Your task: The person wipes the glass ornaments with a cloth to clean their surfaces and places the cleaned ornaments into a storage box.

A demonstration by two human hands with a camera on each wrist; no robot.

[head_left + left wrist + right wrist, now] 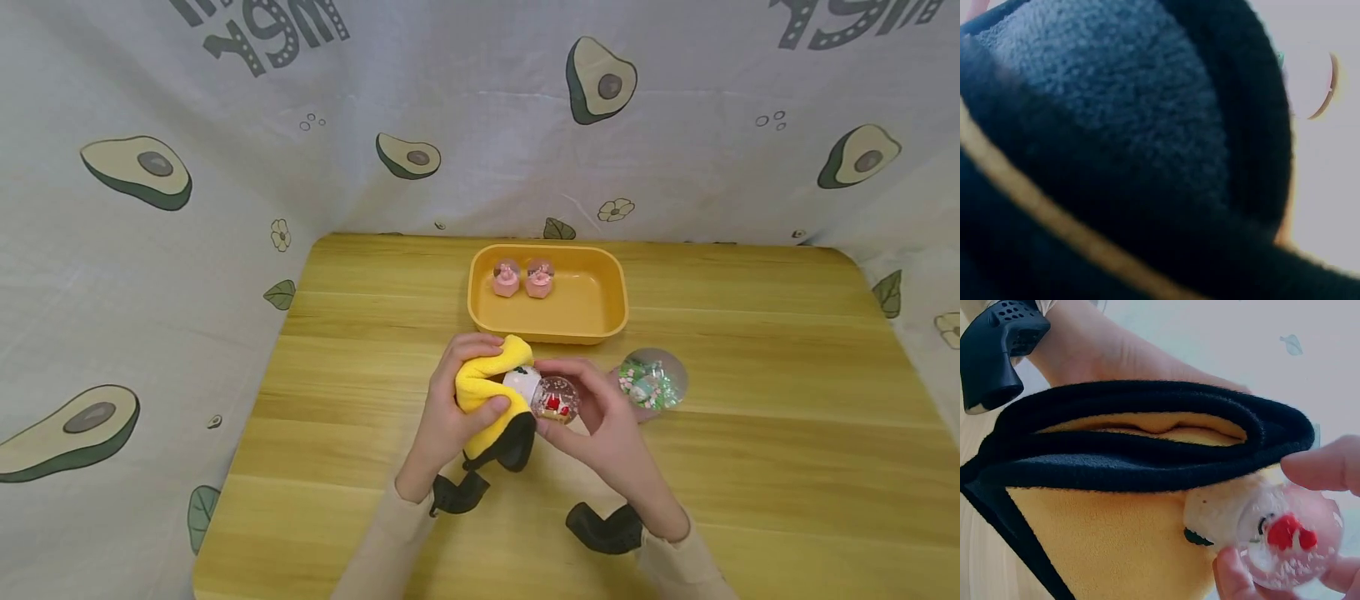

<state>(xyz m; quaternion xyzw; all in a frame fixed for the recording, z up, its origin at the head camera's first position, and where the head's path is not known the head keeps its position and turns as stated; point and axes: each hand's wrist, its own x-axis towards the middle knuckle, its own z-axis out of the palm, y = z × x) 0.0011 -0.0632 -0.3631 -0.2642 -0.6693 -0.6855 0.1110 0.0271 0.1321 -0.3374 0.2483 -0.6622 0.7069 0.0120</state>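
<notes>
My left hand (444, 417) grips a folded yellow cloth (483, 387) with a dark border. The cloth wraps partly around the white base (522, 381) of a small snow globe (556, 400). Inside the clear ball are red figures. My right hand (613, 429) holds the globe by its ball, thumb and fingers on opposite sides. In the right wrist view the ball (1288, 536) lies on its side, its base against the cloth (1116, 534). Dark, blurred cloth (1122, 100) fills most of the left wrist view and hides the left fingers.
Behind the hands stands a yellow tray (588, 292) with two small pink snow globes (506, 279) at its left. A larger globe with flowers (651, 382) lies just right of my right hand. An avocado-print sheet (480, 100) hangs behind the wooden table (772, 392).
</notes>
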